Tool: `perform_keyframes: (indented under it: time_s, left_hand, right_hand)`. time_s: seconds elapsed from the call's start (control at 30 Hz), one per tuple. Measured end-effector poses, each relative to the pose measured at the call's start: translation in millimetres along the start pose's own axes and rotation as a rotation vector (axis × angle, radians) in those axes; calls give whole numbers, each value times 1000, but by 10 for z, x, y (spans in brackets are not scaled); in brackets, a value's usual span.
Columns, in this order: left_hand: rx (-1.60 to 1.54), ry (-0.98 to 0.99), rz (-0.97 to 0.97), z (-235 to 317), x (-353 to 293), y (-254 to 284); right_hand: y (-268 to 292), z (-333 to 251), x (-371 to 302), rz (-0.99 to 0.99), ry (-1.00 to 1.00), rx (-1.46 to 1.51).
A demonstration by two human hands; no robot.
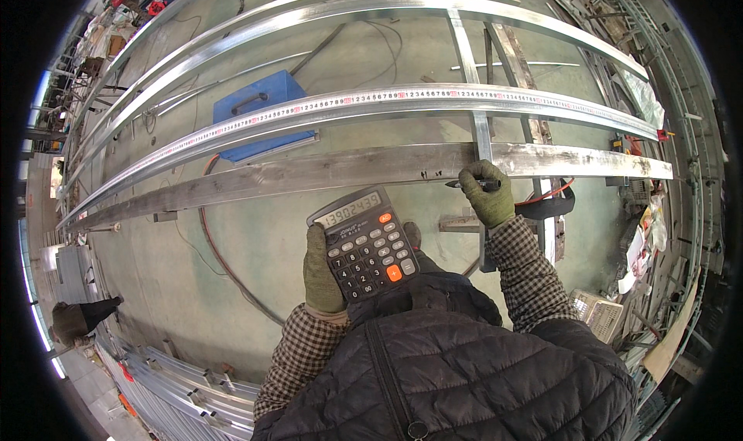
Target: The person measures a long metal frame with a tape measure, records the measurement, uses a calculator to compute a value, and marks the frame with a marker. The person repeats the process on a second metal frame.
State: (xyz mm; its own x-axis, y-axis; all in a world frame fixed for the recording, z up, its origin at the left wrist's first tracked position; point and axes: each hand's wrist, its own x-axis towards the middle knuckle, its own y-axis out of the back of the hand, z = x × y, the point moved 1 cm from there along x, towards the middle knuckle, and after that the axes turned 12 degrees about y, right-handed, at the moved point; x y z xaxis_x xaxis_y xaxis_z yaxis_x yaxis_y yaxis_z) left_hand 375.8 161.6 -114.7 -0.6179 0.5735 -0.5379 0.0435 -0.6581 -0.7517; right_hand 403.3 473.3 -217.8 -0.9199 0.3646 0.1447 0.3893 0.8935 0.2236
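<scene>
My left hand (320, 272), in a green glove, is closed around the left edge of a black desk calculator (361, 247). The calculator faces up, with digits on its grey display and orange and dark keys. In my gloved right hand (491, 196) is a black marker pen (487, 185), its tip pointing left. That hand is just below the near metal bar (325, 170), close to a few short dark marks on the bar's face. Beyond this bar, an extended tape measure (371, 97) lies along another long metal bar.
A metal crosspiece (461, 46) passes under my right hand. A blue box (259, 100) stands on the floor behind the bars. Hoses cross the floor. Metal profiles (186, 387) are stacked at lower left, near another person (81, 317). A plastic basket (597, 316) sits at right.
</scene>
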Motion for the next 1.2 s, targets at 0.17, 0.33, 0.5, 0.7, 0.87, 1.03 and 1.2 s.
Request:
perform_keyframes:
  time_s: [0.17,0.33,0.5,0.7,0.87,1.03,1.2]
  left_hand:
    - [0,21,-36,-12,-2,25]
    - [81,3,86,-6,19,78]
    - [-25,33,-39,-33,1,36]
    - [-6,23,-21,-20,16,73]
    - [24,29,46,-70,63,184]
    - [95,44,130,-119,112,322]
    - [15,88,138,-190,196,444]
  right_hand:
    - [12,-14,-6,-12,-71,48]
    - [-9,-19,4,-4,3,-40]
    - [-30,-28,-5,6,-40,69]
    - [-81,-43,1,-11,14,-89]
    - [-138,-81,4,22,90,-177]
    - [-141,-163,19,-12,91,-168]
    - [-175,-278,50,-61,129,-267]
